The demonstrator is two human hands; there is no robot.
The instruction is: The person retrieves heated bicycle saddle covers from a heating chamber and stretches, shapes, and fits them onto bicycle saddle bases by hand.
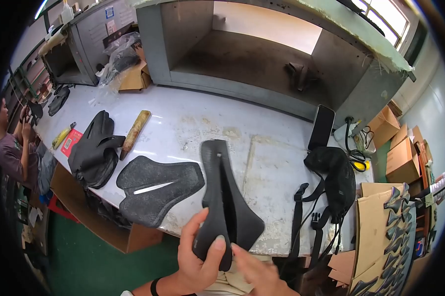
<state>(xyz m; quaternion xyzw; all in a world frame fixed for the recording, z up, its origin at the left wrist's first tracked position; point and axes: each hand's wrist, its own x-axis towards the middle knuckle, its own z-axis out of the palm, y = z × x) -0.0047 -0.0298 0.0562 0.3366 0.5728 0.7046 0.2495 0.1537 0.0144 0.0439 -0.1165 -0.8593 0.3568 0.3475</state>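
Note:
A black saddle-shaped piece [214,197] with a long central slot is held upright over the table's front edge. My left hand [200,251] grips its lower left part, thumb on the front face. My right hand [259,274], blurred, has a fingertip at the lower end beside the slot; its other fingers are smeared by motion. Left of the held piece, a flat grey-black saddle-shaped pad [158,200] with a slit lies on the table. Beyond it are a folded black cover [96,153] and a worn wooden stick [134,133].
A black pouch with straps [333,177] and an upright phone [322,127] are at the right. A metal cabinet [242,91] spans the back. Cardboard with several dark pieces [380,232] stands lower right. Another person [15,153] works at the far left. A cardboard box [119,234] is below the table's edge.

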